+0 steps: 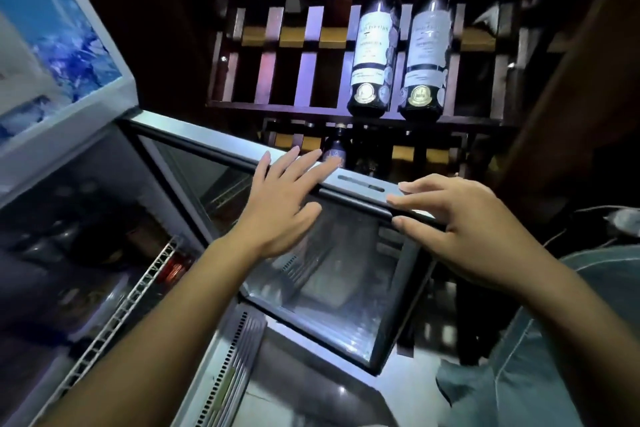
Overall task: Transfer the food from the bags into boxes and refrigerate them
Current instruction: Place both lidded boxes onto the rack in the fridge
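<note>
A small display fridge stands at the left with its glass door (pixel 332 274) swung open toward me. My left hand (pixel 280 198) lies flat with spread fingers over the door's top edge. My right hand (pixel 460 222) has its fingers on the grey top rail (pixel 360 185) of the door, thumb under the edge, fingers nearly straight. Inside the fridge a white wire shelf (pixel 138 291) shows, with dark containers (pixel 65 239) behind it that I cannot make out. No bags or boxes are clearly visible.
A dark wooden wine rack (pixel 304 55) stands right behind the door, holding two wine bottles, one at the left (pixel 372 42) and one at the right (pixel 427 45), and a third bottle (pixel 336 149) lower down. My knee in jeans (pixel 540 357) is at the lower right. Cables (pixel 620 218) lie at the far right.
</note>
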The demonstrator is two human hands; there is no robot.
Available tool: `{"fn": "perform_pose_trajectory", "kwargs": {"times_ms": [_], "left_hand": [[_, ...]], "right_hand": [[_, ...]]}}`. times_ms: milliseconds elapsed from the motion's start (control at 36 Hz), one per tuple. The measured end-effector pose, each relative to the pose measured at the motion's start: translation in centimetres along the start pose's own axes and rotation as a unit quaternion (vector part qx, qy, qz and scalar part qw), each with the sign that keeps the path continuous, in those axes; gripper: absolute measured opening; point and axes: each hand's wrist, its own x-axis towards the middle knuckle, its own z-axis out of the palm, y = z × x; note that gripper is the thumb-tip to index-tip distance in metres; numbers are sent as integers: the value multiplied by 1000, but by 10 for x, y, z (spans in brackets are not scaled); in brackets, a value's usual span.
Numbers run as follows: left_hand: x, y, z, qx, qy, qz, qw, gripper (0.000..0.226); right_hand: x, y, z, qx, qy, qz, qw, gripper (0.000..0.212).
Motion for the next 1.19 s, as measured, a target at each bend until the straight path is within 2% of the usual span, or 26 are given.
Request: {"fn": "perform_pose_trajectory", "kwargs": {"times_ms": [83,250,500,611,694,750,806,917,1000,1056,1139,1194], "left_hand": [[-23,4,-10,-34,-16,-9,999,70],[-90,13,-28,-4,-17,-51,999,74],[-195,-3,-72,-92,8,-108,990,62],[-238,-18,-94,-74,-16,-147,986,56],[-269,-27,-115,-28,-62,-185,980,51],[-288,-25,-132,-42,-65,-228,971,49],[-309,-17,-148,-47,-49,-277,958,45],[-349,11,-157,12,26,-361,932,85],[-364,34,-139,67,132,-361,921,83],[-365,38,-114,88,159,-377,908,77],[-362,22,-73,146,142,-450,869,85],[-365,-2,-54,199,130,-515,824,92]], "right_hand": [[-18,-19,3,-6,-13,-3,1000,30],[-56,-72,10,1,-59,-32,998,33],[-119,-152,51,52,-102,-116,987,46],[-129,-185,77,77,-150,-173,970,44],[-123,-202,93,163,-225,-219,935,43],[-115,-208,104,223,-278,-231,905,46],[-108,-210,118,230,-296,-242,895,52],[-81,-215,148,208,-284,-260,899,63],[-50,-219,179,138,-266,-290,909,76],[-28,-225,202,105,-271,-297,910,83],[3,-240,235,60,-266,-329,904,83],[22,-251,253,46,-246,-361,898,87]]}}
